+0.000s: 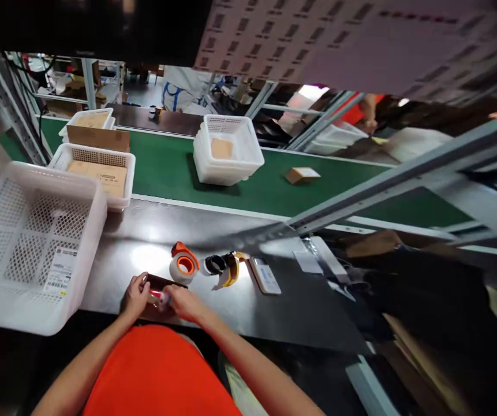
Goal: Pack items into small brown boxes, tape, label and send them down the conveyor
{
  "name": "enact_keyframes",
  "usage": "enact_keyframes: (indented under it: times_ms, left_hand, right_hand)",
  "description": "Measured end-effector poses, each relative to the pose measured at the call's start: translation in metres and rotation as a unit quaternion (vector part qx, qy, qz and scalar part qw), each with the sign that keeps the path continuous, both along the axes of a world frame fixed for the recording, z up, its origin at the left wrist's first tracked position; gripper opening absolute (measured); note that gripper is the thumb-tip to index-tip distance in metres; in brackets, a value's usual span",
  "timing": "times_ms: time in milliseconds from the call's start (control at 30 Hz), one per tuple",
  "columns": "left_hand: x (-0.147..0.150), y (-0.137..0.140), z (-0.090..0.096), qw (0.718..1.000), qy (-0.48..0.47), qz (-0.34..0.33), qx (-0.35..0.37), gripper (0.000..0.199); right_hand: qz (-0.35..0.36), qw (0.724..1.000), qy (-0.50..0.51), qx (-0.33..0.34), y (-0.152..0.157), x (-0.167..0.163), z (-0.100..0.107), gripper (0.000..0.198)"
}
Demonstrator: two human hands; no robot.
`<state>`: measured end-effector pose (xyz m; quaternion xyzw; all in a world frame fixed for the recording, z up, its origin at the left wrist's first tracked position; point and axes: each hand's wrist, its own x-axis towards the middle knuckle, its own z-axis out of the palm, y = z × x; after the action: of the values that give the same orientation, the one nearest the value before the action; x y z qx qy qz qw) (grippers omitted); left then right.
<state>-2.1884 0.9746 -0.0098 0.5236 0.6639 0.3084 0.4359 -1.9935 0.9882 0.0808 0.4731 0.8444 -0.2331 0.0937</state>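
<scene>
At the front edge of the metal bench, my left hand is closed on the left side of a small open cardboard box. My right hand reaches in from the right, its fingers closed on a small red-and-white packaged item at the box opening. What exactly the item is cannot be made out. Just beyond the box stands an orange tape dispenser with a clear roll. To its right lies a second tape dispenser, yellow and black.
A large white basket with a label in it stands at left, before a basket of flat cartons. Stacked white bins and a small carton sit on the green conveyor. A flat white device lies right. Metal posts cross the right side.
</scene>
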Motion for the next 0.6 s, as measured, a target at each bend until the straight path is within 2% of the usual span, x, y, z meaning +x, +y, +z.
enact_keyframes:
  times_ms: [100,200,300,333,400,467,500,533,600]
  left_hand:
    - [0.004,0.003,-0.009,0.999,0.013,-0.006,0.037,0.045]
    - [0.003,0.006,-0.015,0.997,0.037,-0.027,0.055,0.046]
    - [0.001,0.009,-0.018,0.994,0.059,-0.046,0.083,0.045]
    - [0.001,0.009,-0.02,0.992,0.066,-0.045,0.098,0.046]
    - [0.001,0.01,-0.025,0.987,0.086,-0.017,0.134,0.047]
    - [0.002,0.01,-0.028,0.979,0.116,0.0,0.169,0.043]
    - [0.003,0.011,-0.029,0.973,0.133,-0.018,0.187,0.04]
    - [0.004,0.011,-0.03,0.964,0.153,-0.063,0.206,0.038]
    - [0.007,0.012,-0.028,0.931,0.193,-0.191,0.243,0.039]
  right_hand:
    - [-0.013,1.0,-0.003,-0.005,0.005,-0.009,-0.025,0.039]
    - [-0.022,0.999,0.023,0.013,0.011,-0.018,-0.026,0.034]
    - [-0.018,0.994,0.091,0.063,-0.001,-0.009,-0.027,0.033]
    - [-0.042,0.986,0.126,0.104,-0.01,-0.003,-0.031,0.035]
    - [-0.153,0.95,0.193,0.193,-0.032,0.013,-0.045,0.04]
    - [-0.282,0.906,0.234,0.212,-0.05,0.029,-0.064,0.043]
    - [-0.317,0.898,0.242,0.187,-0.055,0.035,-0.074,0.048]
    - [-0.324,0.9,0.248,0.155,-0.057,0.04,-0.082,0.056]
    - [-0.268,0.923,0.251,0.117,-0.055,0.044,-0.095,0.07]
